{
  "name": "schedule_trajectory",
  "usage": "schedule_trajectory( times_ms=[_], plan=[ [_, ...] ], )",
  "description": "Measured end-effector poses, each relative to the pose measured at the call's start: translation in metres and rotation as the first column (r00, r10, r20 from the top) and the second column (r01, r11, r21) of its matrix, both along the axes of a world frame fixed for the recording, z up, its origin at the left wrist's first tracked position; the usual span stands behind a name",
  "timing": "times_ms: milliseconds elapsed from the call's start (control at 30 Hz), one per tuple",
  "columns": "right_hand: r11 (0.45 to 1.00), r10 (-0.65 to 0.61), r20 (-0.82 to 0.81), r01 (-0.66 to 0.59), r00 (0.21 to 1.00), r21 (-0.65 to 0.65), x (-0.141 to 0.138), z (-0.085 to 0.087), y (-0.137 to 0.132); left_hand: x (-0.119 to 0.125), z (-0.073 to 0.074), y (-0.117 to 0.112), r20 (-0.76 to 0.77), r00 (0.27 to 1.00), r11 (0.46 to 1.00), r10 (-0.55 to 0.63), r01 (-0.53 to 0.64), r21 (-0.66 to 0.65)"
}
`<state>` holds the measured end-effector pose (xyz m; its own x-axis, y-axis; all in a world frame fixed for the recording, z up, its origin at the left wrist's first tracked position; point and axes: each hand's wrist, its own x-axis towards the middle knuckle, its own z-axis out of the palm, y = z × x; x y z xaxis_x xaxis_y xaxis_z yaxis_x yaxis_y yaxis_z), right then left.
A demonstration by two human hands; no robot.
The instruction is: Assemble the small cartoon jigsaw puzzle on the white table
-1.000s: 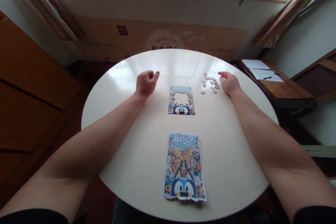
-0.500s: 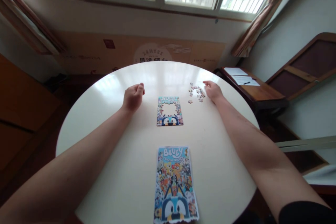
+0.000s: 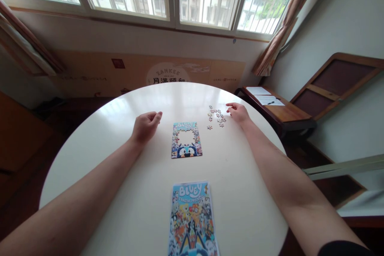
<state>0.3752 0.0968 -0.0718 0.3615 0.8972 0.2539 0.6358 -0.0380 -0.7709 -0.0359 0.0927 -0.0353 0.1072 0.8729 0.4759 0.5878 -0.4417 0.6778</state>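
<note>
A partly built jigsaw puzzle (image 3: 194,151) lies flat in the middle of the table, its border joined around an open gap and a blue dog face at its lower edge. Loose puzzle pieces (image 3: 222,120), several of them, are scattered to its right. My right hand (image 3: 239,113) is just right of these pieces, index finger stretched out, with nothing seen in it. Left of the puzzle, my left hand (image 3: 146,127) rests in a loose fist, apart from the puzzle; no object shows in it. Nearer to me lies a printed reference picture (image 3: 192,212) marked "Bluey", cut off by the lower frame edge.
All of this is on a round white table (image 3: 99,148). Beyond it, a printed cardboard panel (image 3: 135,68) stands below the windows. At the right are a small wooden table (image 3: 288,114) with papers (image 3: 264,96) and a pen, and a framed wooden panel (image 3: 339,80).
The camera view has tilted up, so everything sits lower and a little to the left. My right index finger has shifted slightly beside the pieces. The left fist stays by the puzzle.
</note>
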Motion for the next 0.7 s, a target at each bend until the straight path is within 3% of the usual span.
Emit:
schedule_trajectory(
  times_ms=[200, 433, 700],
  plan=[
    [0.979, 0.112, 0.039, -0.103, 0.993, -0.174, -0.005, 0.021, -0.017, 0.0, 0.002, -0.002, -0.007, 1.0, 1.0, -0.006, 0.006, 0.008],
    [0.912, 0.235, 0.172, -0.156, 0.957, -0.379, -0.014, 0.045, -0.03, 0.001, 0.002, -0.003, 0.008, 1.0, 1.0, -0.007, 0.007, 0.003],
    [0.876, 0.235, 0.216, -0.11, 0.948, -0.469, -0.023, 0.048, -0.03, 0.0, 0.001, -0.003, -0.002, 1.0, 1.0, -0.014, 0.014, 0.007]
  ],
)
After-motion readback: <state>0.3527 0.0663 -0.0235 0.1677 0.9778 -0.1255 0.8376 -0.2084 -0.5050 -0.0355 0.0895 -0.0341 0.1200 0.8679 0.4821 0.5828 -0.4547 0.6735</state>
